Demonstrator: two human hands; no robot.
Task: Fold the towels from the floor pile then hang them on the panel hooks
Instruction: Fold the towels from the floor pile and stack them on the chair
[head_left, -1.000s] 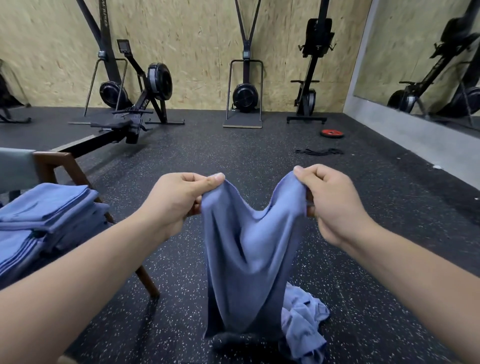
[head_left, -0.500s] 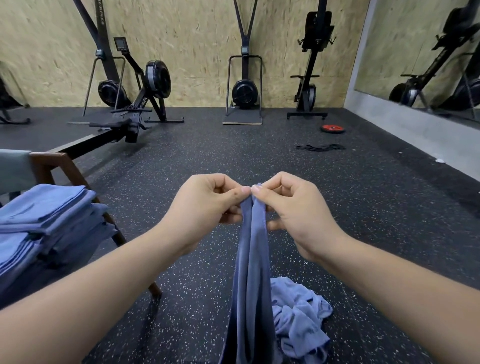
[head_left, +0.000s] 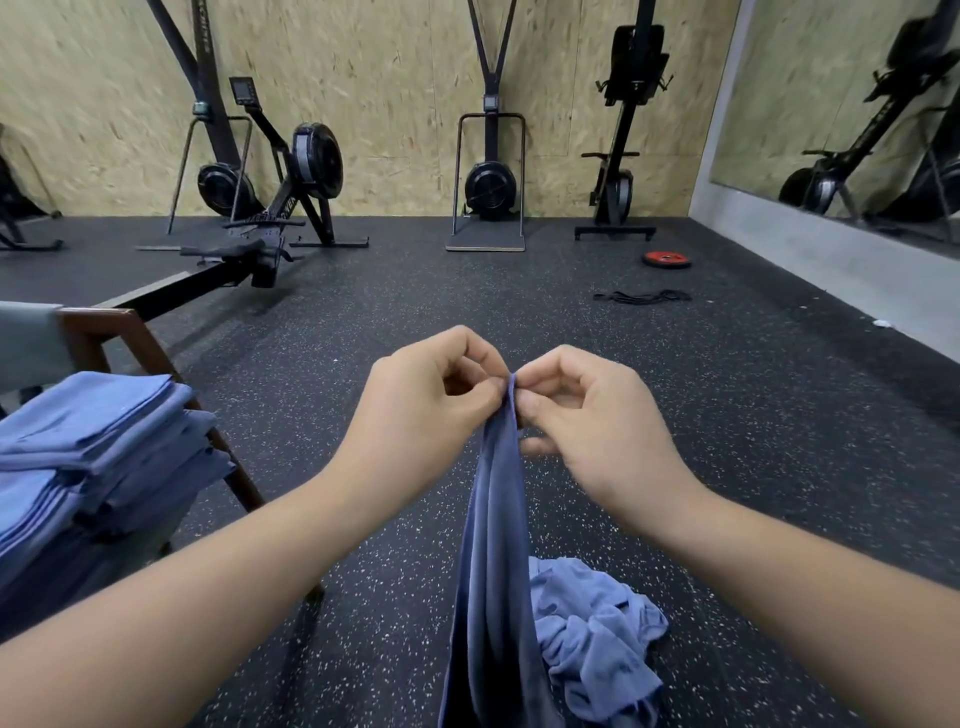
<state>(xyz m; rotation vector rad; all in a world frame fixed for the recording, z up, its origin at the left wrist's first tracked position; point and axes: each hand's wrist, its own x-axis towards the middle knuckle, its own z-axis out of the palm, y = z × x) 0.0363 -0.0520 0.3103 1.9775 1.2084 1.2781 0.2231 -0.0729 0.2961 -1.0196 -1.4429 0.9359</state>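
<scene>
Ahead of you, a black speckled floor (head_left: 415, 291) runs to a chipboard wall (head_left: 389, 78). Against that wall stand a left ski machine (head_left: 223, 187), a centre ski machine (head_left: 489, 187) and, further right, an upright rower (head_left: 621, 176). A flat rower (head_left: 311, 161) sits at left, its rail reaching toward a wooden chair (head_left: 104, 317) close on your left. At right a red plate (head_left: 667, 259) lies flat on the floor, with a black band (head_left: 641, 296), perhaps a cord, just nearer you. A mirror (head_left: 857, 104) on the right-hand wall reflects dark machines.
</scene>
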